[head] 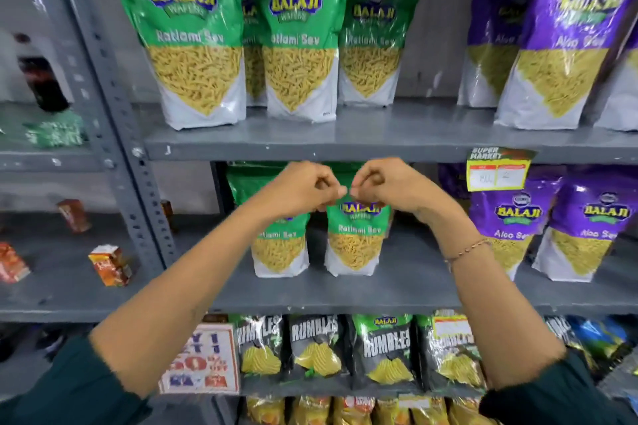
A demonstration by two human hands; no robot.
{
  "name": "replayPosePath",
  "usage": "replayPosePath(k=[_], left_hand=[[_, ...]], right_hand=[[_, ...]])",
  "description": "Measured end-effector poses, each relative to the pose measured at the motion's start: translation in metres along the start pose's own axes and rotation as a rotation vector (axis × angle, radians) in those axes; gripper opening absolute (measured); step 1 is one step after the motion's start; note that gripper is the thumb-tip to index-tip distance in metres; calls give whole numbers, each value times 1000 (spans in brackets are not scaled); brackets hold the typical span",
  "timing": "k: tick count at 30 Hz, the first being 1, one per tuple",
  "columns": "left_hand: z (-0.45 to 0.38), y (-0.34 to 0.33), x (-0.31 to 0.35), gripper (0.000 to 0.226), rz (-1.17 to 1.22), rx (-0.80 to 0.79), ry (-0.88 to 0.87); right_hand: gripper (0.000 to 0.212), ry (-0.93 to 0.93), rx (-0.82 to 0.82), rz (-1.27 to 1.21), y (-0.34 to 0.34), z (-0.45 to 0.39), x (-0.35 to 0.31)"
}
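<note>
The step looks like tidying the Ratlami Sev pack (355,245) upright on the middle shelf (414,286): left hand (303,190) and right hand (390,188) curl before its top, pinching or not I cannot tell; next, probably square it gently

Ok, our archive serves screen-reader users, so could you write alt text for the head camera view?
A person's left hand and right hand, fingers curled and fingertips nearly meeting, hover before a green Ratlami Sev pouch on a grey shop shelf; purple Aloo Sev pouches stand to the right.
</note>
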State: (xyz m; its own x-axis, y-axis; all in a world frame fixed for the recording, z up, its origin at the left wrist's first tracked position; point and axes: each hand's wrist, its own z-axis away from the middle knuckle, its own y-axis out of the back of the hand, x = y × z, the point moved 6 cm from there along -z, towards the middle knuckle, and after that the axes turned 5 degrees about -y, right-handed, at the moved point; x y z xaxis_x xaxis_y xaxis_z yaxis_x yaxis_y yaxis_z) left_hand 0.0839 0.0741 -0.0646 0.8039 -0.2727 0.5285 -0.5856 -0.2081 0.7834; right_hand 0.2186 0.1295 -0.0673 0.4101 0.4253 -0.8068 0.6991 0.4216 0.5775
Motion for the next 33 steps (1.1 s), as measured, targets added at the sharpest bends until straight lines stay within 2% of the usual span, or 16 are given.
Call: replayPosePath(k=[4, 5, 9, 10, 13, 17, 19, 23, 25, 27, 28, 31, 33], left_hand=[[-23, 66, 10, 4, 216, 225, -52], [-30, 80, 6, 7, 272, 297, -49], [-60, 109, -30, 58, 330, 440, 118], [-67, 112, -37, 64, 330, 464, 155], [-81, 112, -57, 70, 276, 469, 268], [-96, 104, -77, 74, 324, 361, 357], [-102, 100, -82, 73, 399, 349, 357], [-107, 105, -91, 68, 418, 377, 303], [-110, 105, -98, 86, 418, 384, 305], [-117, 100, -96, 101, 406, 365, 276], [-120, 97, -91, 104, 402, 366, 250], [-138, 82, -67, 103, 429, 375, 188], [-150, 73, -50, 94, 431, 363, 156]], right_hand=[[14, 166, 211, -233, 45, -16, -55], [12, 171, 252, -263, 53, -25, -60], [11, 136, 402, -264, 59, -70, -58], [16, 133, 436, -243, 58, -82, -57], [49, 79, 450, -156, 46, -112, -53], [86, 35, 363, -71, 26, -139, -54], [95, 8, 321, -49, 19, -148, -57], [61, 28, 351, -25, 20, -157, -60], [57, 16, 343, -152, 28, -157, -54], [42, 21, 299, -271, 41, -155, -44], [39, 15, 284, -309, 49, -153, -39], [61, -20, 266, -402, 80, -143, -20], [45, 32, 247, -454, 100, -136, -9]])
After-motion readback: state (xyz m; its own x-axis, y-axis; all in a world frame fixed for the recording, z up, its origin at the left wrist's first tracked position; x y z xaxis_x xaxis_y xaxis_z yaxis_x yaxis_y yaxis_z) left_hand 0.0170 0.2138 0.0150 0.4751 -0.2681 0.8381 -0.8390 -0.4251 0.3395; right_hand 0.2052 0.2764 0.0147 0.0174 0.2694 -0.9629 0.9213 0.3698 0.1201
